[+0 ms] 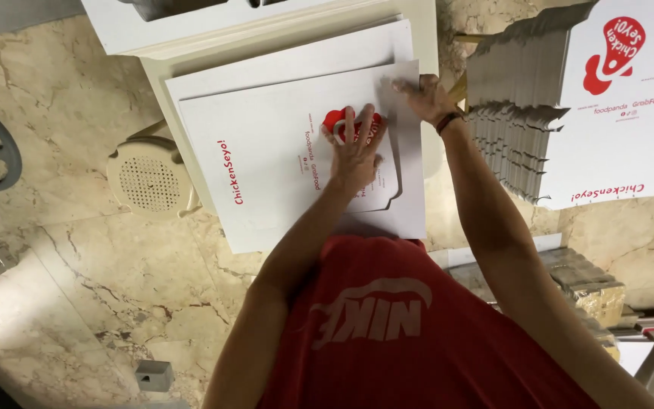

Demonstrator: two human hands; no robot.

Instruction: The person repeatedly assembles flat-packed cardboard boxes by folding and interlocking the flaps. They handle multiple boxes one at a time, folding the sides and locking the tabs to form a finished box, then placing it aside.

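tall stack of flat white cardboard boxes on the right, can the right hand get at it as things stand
Probably yes: the right hand rests at the edge of the flat white cardboard sheet, with only bare marble floor between it and the tall stack of flat white cardboard boxes.

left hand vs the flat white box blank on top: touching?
Touching. The head view shows the left hand pressed palm-down, fingers spread, on the flat white box blank, no gap visible. The right hand grips its far edge.

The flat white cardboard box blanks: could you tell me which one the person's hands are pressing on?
The topmost blank on the white table, lying alone under the left hand and right hand, not in the tall stack alongside.
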